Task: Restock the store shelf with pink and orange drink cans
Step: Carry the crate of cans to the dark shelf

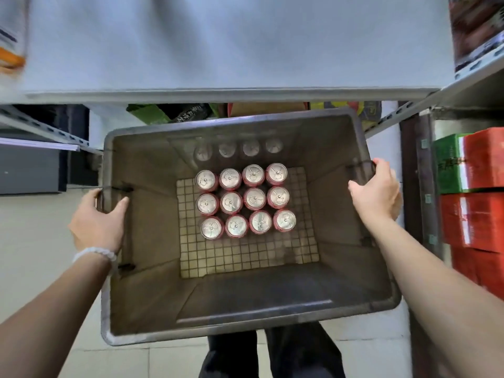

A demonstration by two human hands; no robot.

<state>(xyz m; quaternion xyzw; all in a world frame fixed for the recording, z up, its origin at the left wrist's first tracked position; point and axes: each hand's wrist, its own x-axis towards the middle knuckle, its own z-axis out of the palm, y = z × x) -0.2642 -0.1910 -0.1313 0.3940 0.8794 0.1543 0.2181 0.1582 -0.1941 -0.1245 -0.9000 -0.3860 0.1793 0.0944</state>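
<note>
Hands carry the load here, one on each side of a deep grey bin (152, 268), so the weight sits balanced and level in front of the body. Starting at the left, the left hand (96, 222) wraps the bin's left rim near its handle slot, thumb inside the wall and fingers (94, 197) curled over the outside; a white bead bracelet (94, 255) sits at that wrist. A two-handed hold suits a container this wide, which one hand would likely tip.

In the middle, the cans (245, 200) stand upright on the bin's gridded floor, twelve in three rows of four, packed touching one another and pushed toward the far wall. Only their silver tops and a rim of pink-red side show, so I cannot tell whether orange ones are among them. Standing tight together probably keeps them from rolling while carried.

Beyond the bin's far edge lies the white shelf (231, 50), its surface bare across the middle, seemingly the space to be filled. No can has left the bin yet.

On the right, the right hand (377, 192) grips the opposite rim, fingers hooked over the edge. Further right, red and green cartons (474, 186) are stacked on the neighbouring rack.
</note>
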